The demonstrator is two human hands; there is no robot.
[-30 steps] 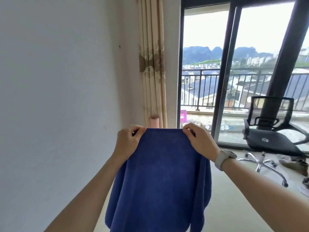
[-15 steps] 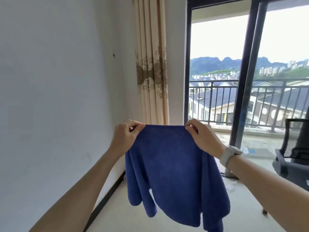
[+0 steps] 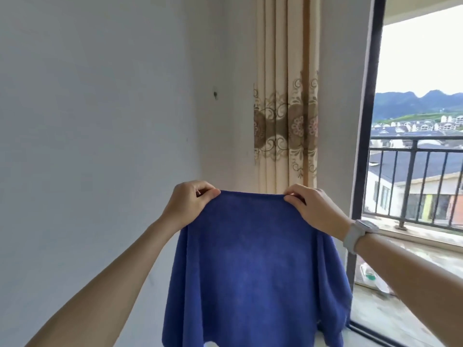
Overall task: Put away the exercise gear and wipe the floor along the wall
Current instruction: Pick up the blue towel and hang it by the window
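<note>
We hold the blue cloth (image 3: 253,266) by its top edge, left hand (image 3: 186,205) and right hand (image 3: 314,209) pinching level; it hangs straight down toward the floor by the left wall (image 3: 100,146)

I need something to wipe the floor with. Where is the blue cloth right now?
In the head view the blue cloth hangs at lower centre, pinched at its top edge by the left hand and right hand, before the curtain.

Head camera faces forward, close behind raised hands, toward wall corner.
</note>
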